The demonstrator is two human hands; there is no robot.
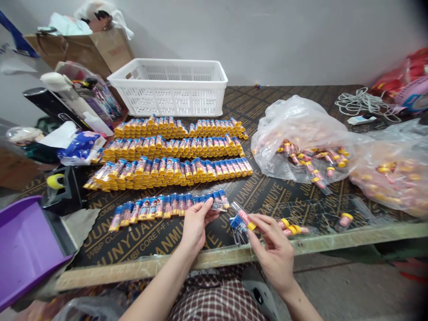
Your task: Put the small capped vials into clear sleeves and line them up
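Right hand (272, 249), narrow grip on yellow-capped tube (243, 216)

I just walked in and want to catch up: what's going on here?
The right hand holds a yellow-capped clear tube with pink contents. The left hand is near the right end of the front row of tubes; its exact grip is unclear. Three bigger rows lie behind, then a white basket.
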